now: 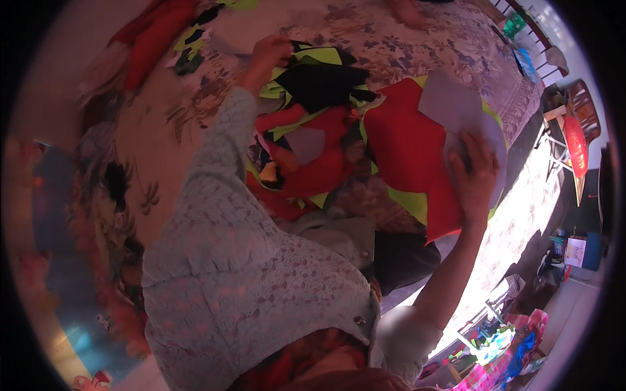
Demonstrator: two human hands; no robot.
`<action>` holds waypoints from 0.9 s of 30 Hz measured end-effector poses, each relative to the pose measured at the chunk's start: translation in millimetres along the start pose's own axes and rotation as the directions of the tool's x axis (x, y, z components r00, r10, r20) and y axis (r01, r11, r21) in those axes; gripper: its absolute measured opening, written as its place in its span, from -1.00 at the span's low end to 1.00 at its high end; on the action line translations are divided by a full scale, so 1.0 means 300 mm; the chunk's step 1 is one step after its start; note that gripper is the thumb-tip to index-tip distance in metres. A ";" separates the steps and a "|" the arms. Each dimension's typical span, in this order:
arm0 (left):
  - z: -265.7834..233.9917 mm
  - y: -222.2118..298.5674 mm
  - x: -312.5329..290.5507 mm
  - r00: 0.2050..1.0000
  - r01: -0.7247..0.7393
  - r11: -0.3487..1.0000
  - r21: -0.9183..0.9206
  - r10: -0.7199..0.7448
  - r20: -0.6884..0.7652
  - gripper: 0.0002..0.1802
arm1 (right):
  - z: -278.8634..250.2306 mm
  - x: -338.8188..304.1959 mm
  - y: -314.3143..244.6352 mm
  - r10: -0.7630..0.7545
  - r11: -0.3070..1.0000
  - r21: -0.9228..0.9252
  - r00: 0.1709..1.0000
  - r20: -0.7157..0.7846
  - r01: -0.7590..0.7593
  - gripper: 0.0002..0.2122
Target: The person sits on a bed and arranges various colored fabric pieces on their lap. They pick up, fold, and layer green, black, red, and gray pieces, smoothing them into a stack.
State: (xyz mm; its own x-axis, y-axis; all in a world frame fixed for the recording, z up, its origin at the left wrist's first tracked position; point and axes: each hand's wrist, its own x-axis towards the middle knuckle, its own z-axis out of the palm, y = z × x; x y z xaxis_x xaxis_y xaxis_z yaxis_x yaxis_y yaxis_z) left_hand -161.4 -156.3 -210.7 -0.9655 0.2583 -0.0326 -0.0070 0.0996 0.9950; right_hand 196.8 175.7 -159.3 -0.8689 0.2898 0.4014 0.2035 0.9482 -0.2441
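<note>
My left hand (268, 55) reaches out to the far edge of a heap of fabric pieces. Its fingers are pinched at the edge of a black and lime-green cloth piece (319, 55); their tips are partly hidden. Below lie a black piece (319, 86) and crumpled red cloth (329, 146) with a grey patch and lime points. My right hand (476, 171) lies flat, fingers apart, on a grey cloth piece (456, 104). That piece overlaps a large red piece (401, 133), and lime-green corners (411, 203) show from under the red.
Everything rests on a flowered bedspread (215, 140). Red cloth (160, 45) and lime and dark scraps (189, 49) lie at the far left. A blurred bare limb (407, 12) shows at the top edge. A chair (582, 107) and a red pointed object (575, 146) stand at right.
</note>
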 end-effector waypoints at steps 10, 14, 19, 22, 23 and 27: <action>-0.128 -0.337 0.022 0.996 -0.060 0.842 0.536 0.090 -0.029 -0.55 | -0.009 0.007 -0.005 0.014 0.999 0.047 1.000 -0.016 -0.013 -0.61; -0.081 -0.407 0.050 0.990 -0.006 0.644 0.765 0.110 -0.085 -0.38 | -0.012 0.006 -0.010 0.035 0.999 0.036 0.999 -0.012 -0.035 -0.60; -0.069 -0.449 0.060 0.985 -0.017 0.613 0.790 0.148 -0.094 -0.52 | -0.020 0.011 -0.023 0.037 0.998 0.051 0.999 -0.011 -0.036 -0.60; -0.073 -0.425 0.066 0.997 0.032 0.686 0.726 0.033 -0.076 -0.66 | -0.022 0.011 -0.024 0.034 0.999 0.035 0.999 -0.016 -0.034 -0.60; -0.065 -0.422 0.064 0.996 0.026 0.687 0.726 0.042 -0.075 -0.70 | -0.022 0.009 -0.022 0.038 0.999 0.025 0.999 -0.015 -0.037 -0.60; -0.056 -0.410 0.031 0.992 -0.075 0.709 0.701 0.126 -0.021 -0.72 | -0.022 0.007 -0.024 0.040 0.998 0.039 0.999 -0.009 -0.039 -0.60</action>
State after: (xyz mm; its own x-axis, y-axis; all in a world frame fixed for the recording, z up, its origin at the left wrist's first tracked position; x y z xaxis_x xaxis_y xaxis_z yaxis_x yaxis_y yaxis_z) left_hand -173.9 -182.4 -331.7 -0.9641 0.2481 0.0945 0.2495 0.7247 0.6423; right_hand 196.5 170.5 -150.9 -0.8559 0.3283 0.3996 0.2198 0.9304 -0.2935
